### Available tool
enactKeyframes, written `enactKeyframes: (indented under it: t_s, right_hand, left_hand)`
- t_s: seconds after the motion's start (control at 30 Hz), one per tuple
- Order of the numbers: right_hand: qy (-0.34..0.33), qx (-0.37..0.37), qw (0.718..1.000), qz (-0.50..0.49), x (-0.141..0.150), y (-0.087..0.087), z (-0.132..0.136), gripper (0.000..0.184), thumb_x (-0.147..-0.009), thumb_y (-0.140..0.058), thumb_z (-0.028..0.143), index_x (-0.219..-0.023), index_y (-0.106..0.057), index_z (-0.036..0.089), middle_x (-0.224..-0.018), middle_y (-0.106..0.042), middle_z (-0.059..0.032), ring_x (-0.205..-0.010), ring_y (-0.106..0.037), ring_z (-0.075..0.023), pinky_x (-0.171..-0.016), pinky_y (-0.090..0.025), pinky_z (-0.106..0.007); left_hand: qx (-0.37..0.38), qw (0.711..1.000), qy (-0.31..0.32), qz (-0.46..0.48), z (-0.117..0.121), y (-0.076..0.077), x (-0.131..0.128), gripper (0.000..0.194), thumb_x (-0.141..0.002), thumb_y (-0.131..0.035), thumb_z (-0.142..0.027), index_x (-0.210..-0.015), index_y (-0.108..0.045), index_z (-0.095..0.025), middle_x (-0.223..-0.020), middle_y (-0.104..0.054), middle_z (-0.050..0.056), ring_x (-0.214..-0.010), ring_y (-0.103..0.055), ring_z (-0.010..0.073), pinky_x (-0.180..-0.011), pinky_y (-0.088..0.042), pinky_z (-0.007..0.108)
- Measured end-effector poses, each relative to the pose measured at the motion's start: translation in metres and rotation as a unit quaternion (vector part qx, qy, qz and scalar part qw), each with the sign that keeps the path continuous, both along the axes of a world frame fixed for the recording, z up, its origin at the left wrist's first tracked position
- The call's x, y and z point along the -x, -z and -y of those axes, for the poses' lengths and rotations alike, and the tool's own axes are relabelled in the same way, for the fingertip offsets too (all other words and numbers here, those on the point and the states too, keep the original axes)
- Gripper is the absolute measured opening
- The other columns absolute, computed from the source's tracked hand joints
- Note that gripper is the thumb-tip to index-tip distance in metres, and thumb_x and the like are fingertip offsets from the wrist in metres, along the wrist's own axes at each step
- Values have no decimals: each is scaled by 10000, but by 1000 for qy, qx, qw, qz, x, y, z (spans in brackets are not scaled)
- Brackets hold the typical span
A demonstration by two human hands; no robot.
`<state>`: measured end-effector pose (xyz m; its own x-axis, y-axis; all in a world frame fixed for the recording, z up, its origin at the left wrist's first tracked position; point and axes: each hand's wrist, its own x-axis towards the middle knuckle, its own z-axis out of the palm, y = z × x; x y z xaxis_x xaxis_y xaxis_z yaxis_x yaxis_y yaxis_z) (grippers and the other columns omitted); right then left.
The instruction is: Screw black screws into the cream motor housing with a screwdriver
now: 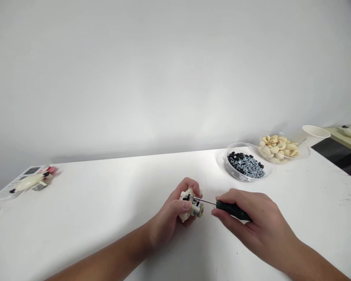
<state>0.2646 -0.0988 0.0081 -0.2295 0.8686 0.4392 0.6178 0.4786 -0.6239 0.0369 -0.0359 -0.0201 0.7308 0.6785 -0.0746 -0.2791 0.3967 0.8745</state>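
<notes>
My left hand [171, 212] is closed around a small cream plastic assembly [196, 208] with a metal, motor-like part and a black piece on it. My right hand [251, 218] grips a screwdriver [234, 210] by its dark green handle. The thin shaft points left and its end meets the assembly near the black piece; the tip itself is too small to make out. Both hands are above the white table [105, 218], near its middle.
To the right, a clear round dish [242, 179] holds many screws and black bits. Behind it sit a clear dish of cream oval pieces [277, 148] and a white cup [312, 134]. At far left lies another cream assembly [31, 182] on a printed sheet. A wall [175, 78] rises behind.
</notes>
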Motion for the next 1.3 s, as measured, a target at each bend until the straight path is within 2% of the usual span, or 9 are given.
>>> enactKeyframes:
  t_s: [0.37,0.83,1.07,1.3]
  right_hand:
    - [0,13,1000,-8,2,-7,1,159,-1027,-651,312,-903,-668,214,-641,-544,65,-534,-436,-97,-521,-346,-246]
    - [-4,16,1000,-8,3,-7,1,182,-1029,-646,322,-893,-675,205,-634,-541,57,-527,-438,-99,-523,-342,-252]
    - [-18,53,998,9,-1,-9,1,195,-1037,-606,335,-886,-628,214,-629,-534,50,-523,-440,-114,-513,-344,-256]
    - [-8,70,997,29,-6,-11,5,97,-1000,-658,305,-1037,-591,246,-684,-617,63,-535,-538,-118,-485,-370,-241]
  left_hand:
    - [-9,1000,7,-8,0,-1,1,341,-854,-653,-430,-1109,-525,-246,-954,-486,3,-710,-395,115,-594,-273,249]
    - [-23,1000,6,-17,0,1,2,338,-862,-633,-436,-1120,-521,-247,-937,-480,-4,-694,-376,114,-594,-270,256]
    - [-48,998,-1,-51,4,0,0,324,-862,-614,-405,-1121,-509,-241,-844,-454,-16,-693,-355,131,-626,-262,277]
    - [-85,992,13,-94,6,-5,1,323,-922,-610,-436,-1150,-478,-249,-769,-404,-40,-665,-310,129,-633,-256,277]
